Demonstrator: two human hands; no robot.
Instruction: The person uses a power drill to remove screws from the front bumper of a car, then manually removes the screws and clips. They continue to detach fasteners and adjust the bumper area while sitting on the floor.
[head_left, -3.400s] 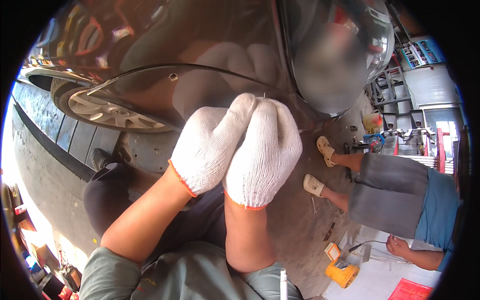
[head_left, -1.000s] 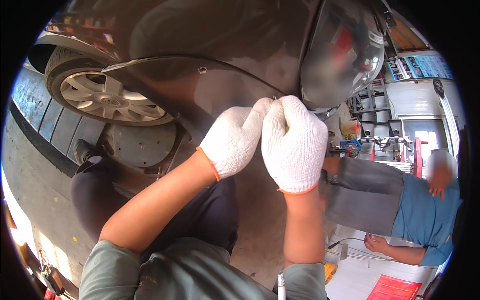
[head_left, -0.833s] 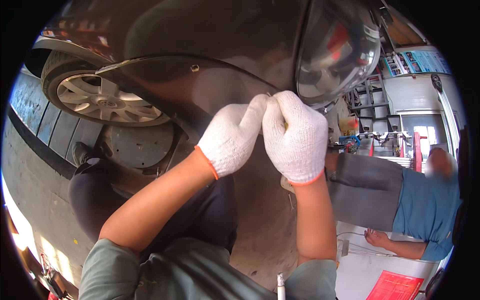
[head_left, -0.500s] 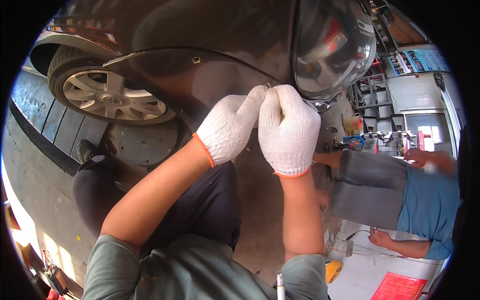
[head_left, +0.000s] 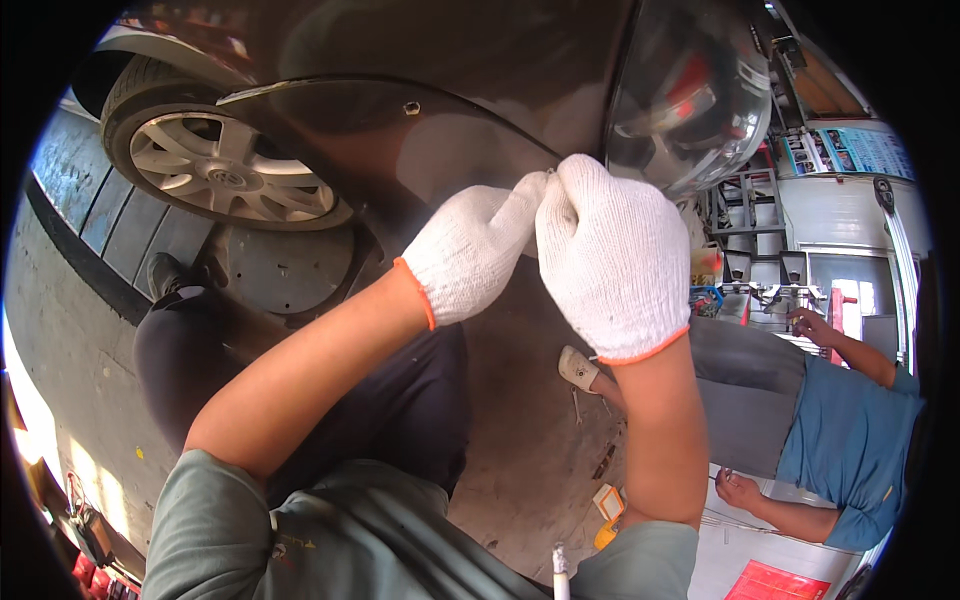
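The dark car body (head_left: pixel 420 60) fills the top of my view, its glossy panel curving down to the arched lip of the bumper edge (head_left: pixel 470 115) that runs from the upper left toward the middle. At the car's left end sits the wheel (head_left: pixel 215 170) with its silver spoked rim, resting on the grey concrete floor (head_left: pixel 70 330). At the car's right end the headlamp (head_left: pixel 690 95) bulges out, shiny and rounded.

On the right, another person in a blue shirt (head_left: pixel 850 450) squats on the floor, one sandalled foot (head_left: pixel 580 368) reaching toward me.

My own two hands wear white knit gloves with orange cuffs and meet at the lower edge of the bumper, just left of the headlamp. My right hand (head_left: pixel 615 255) is curled almost closed, fingers bent in against the panel edge. My left hand (head_left: pixel 478 250) is likewise nearly closed, its fingertips pinched up against those of the right. Something small sits between them at the bumper edge, but I cannot tell what it is.

By my right elbow lies a small yellow tool (head_left: pixel 607 505) on the floor.
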